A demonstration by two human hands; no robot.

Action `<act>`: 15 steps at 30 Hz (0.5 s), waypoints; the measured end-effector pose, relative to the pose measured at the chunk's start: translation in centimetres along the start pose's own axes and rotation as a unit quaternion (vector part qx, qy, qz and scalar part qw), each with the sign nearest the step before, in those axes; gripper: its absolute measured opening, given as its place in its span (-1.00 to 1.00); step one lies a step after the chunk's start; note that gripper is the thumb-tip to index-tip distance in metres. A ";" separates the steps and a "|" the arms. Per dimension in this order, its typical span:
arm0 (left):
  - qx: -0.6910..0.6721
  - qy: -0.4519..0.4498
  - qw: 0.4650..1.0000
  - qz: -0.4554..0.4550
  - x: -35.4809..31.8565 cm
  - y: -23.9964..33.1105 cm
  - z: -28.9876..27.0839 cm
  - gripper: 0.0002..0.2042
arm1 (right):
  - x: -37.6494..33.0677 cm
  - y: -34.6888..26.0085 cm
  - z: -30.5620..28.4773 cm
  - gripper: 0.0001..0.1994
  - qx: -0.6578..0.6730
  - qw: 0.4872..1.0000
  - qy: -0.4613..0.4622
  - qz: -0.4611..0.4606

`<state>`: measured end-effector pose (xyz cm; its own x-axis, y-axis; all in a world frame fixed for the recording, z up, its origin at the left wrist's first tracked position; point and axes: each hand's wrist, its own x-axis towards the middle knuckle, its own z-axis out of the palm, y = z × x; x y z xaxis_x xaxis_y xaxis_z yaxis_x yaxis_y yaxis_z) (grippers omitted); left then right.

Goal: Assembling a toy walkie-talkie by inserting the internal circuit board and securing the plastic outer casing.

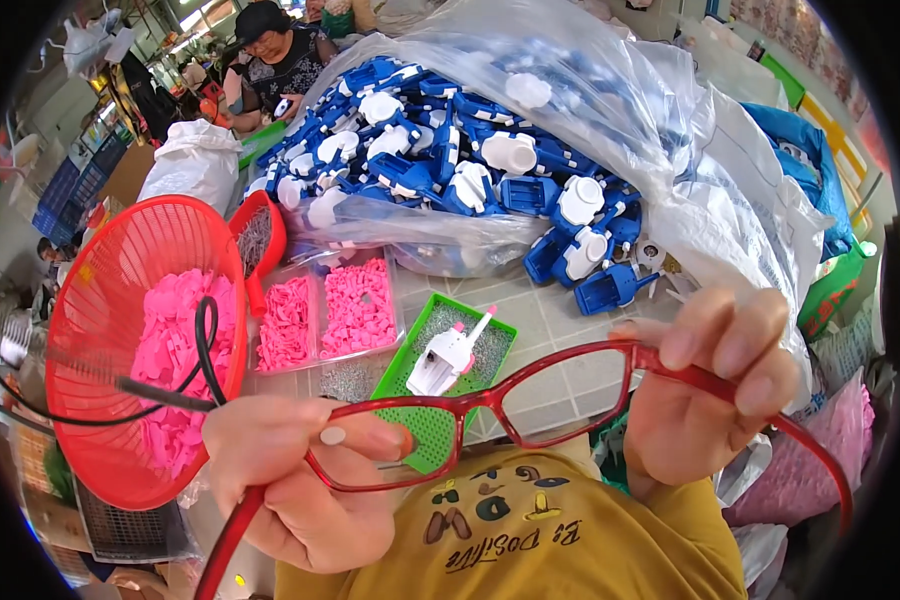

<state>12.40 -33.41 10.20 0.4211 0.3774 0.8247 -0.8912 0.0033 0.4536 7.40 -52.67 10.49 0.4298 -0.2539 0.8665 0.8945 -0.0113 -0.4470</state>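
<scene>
Red-framed glasses: held up in front of the mustard shirt, temples spread, one at either side; the lenses sit over the near edge of the worktop.
Left hand: fingers grasping the glasses at the left end of the frame, near the hinge; a fingertip shows behind the left lens.
Right hand: fingers pinching the right temple close to its hinge, thumb and fingertips on either side of it.
Green tray: just beyond the glasses; small metal bits lie in it, with a white part with pink tips on top.
Pink pieces: heaped in the red basket at the left; more fill two compartments of the clear container.
Red scoop: between basket and container, metal pins in its bowl.
Blue and white parts: piled in a large clear bag at the back; some lie outside its mouth, to the right.
Background: a person in a black cap, beyond the bag, at the upper left.
</scene>
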 end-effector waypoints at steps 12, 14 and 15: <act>0.195 -0.108 0.941 0.253 1.5 -1.4 -1.9 -0.72 | -0.7 -1.2 -0.3 -0.86 0.000 0.999 0.010 -0.033; 0.256 -0.136 0.904 0.315 1.9 -0.9 -2.5 -0.76 | -0.4 -2.7 -0.2 -0.93 0.015 0.999 0.021 -0.020; 0.287 -0.150 0.881 0.345 2.0 -0.4 -2.8 -0.73 | -0.2 -3.6 -0.2 -0.96 0.033 0.999 0.030 -0.007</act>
<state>13.10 -30.01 10.77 -0.0848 -0.1550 0.9843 -0.7575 -0.6317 -0.1647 4.10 -52.74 11.87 0.4105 -0.3108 0.8573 0.9075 0.0474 -0.4174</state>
